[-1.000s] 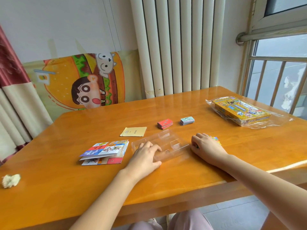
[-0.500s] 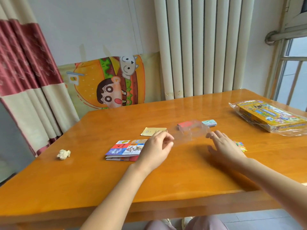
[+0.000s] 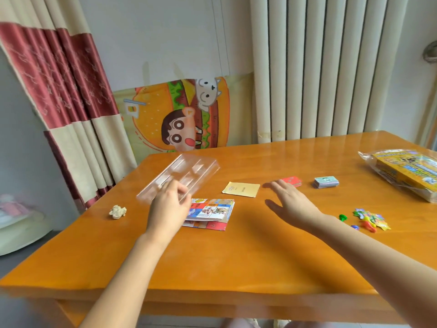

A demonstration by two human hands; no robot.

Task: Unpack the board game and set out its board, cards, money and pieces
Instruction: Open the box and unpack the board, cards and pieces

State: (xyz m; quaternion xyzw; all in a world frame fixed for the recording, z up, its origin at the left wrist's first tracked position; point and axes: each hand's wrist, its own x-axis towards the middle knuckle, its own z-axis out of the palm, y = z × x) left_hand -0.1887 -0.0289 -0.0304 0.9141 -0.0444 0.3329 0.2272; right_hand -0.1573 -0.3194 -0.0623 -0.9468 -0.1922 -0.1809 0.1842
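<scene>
Head camera: the left hand (image 3: 169, 209) grips a clear tray (image 3: 182, 176) in the air by the worktop's (image 3: 236, 256) far left corner. Its long side slants toward the far edge. The right hand (image 3: 293, 204) holds nothing, fingers straight.

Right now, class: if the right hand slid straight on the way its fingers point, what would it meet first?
Most likely the yellow sheet, at its nearest corner, though the right hand hovers and might clear it. The red card stack lies beside the hand, not ahead.

A crumpled paper wad (image 3: 117, 211) lies on the wooden table (image 3: 212, 268) (near its left edge); a radiator (image 3: 331, 67) stands behind.
</scene>
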